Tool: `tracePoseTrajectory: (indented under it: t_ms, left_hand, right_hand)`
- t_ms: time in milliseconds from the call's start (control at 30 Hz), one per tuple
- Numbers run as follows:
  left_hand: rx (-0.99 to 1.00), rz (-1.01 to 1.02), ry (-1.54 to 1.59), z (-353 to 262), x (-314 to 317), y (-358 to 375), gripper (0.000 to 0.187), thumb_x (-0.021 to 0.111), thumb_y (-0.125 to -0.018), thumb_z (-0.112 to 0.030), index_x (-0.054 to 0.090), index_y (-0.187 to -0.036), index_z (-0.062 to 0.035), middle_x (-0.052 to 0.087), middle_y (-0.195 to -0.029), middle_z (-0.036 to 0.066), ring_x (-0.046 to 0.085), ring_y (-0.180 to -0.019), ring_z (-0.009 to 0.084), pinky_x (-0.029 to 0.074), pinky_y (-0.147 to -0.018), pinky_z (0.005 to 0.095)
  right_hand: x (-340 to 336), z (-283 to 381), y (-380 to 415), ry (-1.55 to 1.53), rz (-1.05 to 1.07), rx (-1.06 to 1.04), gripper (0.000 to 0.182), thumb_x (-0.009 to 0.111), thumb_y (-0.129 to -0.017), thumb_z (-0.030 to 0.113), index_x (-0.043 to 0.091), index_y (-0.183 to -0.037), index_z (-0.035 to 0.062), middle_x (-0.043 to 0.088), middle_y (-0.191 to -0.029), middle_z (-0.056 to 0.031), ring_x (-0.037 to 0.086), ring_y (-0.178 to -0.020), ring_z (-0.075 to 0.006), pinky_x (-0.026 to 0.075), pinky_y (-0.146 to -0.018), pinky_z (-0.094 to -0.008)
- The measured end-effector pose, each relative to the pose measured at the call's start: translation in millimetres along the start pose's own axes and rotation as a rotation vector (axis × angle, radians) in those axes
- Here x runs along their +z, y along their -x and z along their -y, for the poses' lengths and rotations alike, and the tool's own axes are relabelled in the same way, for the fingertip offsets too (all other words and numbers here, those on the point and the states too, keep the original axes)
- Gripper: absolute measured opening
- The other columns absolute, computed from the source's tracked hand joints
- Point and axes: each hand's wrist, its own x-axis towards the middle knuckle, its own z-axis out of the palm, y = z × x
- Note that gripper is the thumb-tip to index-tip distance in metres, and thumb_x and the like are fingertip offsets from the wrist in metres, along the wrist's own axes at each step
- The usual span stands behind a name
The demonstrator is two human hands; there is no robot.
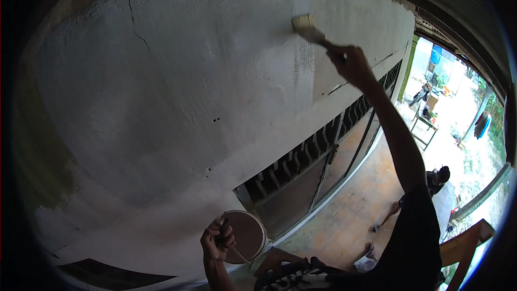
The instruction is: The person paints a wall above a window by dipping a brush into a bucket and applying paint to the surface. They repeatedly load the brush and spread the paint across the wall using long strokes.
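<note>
A wide paintbrush [311,28] has its pale bristles at the upper part of the grey wall [177,86], beside a lighter vertical streak. My right hand [350,66] is closed around its handle, with the arm stretched up. Low in the view, my left hand [218,240] is closed on the handle of a round bucket [243,236]. Brownish-grey liquid shows inside the bucket, close to the wall.
Below the painted wall is a barred window [291,167]. A person [437,178] sits on the tiled floor [344,205] at the lower right. A wooden frame [467,242] stands at the right edge. Roof beams cross overhead, and a small table [425,123] stands outside.
</note>
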Motion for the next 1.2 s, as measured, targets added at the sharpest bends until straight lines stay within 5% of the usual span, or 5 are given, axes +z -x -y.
tracePoseTrajectory:
  t_ms: [133,400,667,833,1200]
  left_hand:
    - [-0.014,0.007,-0.007,2,-5,-5,0.021,0.041,-0.070,-0.025,0.049,-0.084,-0.0120,0.027,-0.057,0.000,0.021,-0.041,0.0103,0.019,-0.039,0.0253]
    - [0.017,-0.054,-0.041,-5,1,4,0.022,0.041,-0.070,-0.026,0.049,-0.085,-0.0127,0.026,-0.057,-0.001,0.021,-0.040,0.0101,0.020,-0.038,0.0252]
    - [0.028,-0.002,-0.041,-4,-3,6,0.028,0.041,-0.070,-0.026,0.052,-0.091,-0.0113,0.026,-0.056,-0.002,0.022,-0.040,0.0095,0.021,-0.038,0.0247]
    - [0.032,-0.025,-0.038,-8,-1,7,0.028,0.041,-0.070,-0.025,0.052,-0.091,-0.0111,0.025,-0.056,-0.002,0.021,-0.039,0.0097,0.020,-0.037,0.0247]
    - [-0.007,-0.012,0.007,-4,-8,-4,0.022,0.043,-0.069,-0.022,0.047,-0.087,-0.0121,0.024,-0.056,-0.001,0.018,-0.040,0.0100,0.019,-0.038,0.0253]
  right_hand:
    - [50,-8,96,0.063,0.107,-0.012,0.013,0.057,-0.082,0.015,0.063,-0.076,0.0042,0.060,-0.068,-0.0139,0.061,-0.063,-0.0308,0.050,-0.060,-0.0428]
    - [76,-17,139,0.427,0.802,-0.067,0.021,0.052,-0.084,0.027,0.068,-0.096,0.0210,0.063,-0.084,-0.0120,0.064,-0.082,-0.0285,0.053,-0.069,-0.0431]
    - [-58,18,-59,0.187,-0.033,-0.109,0.021,0.060,-0.083,0.022,0.067,-0.092,0.0047,0.063,-0.069,-0.0166,0.062,-0.061,-0.0266,0.049,-0.061,-0.0368]
    - [-51,31,-64,-0.004,-0.325,-0.151,0.018,0.060,-0.082,0.019,0.069,-0.096,0.0128,0.063,-0.071,-0.0170,0.063,-0.061,-0.0302,0.050,-0.060,-0.0390]
    - [75,-4,152,0.263,0.439,-0.003,0.014,0.055,-0.083,0.018,0.066,-0.088,0.0117,0.061,-0.071,-0.0141,0.063,-0.065,-0.0325,0.052,-0.060,-0.0435]
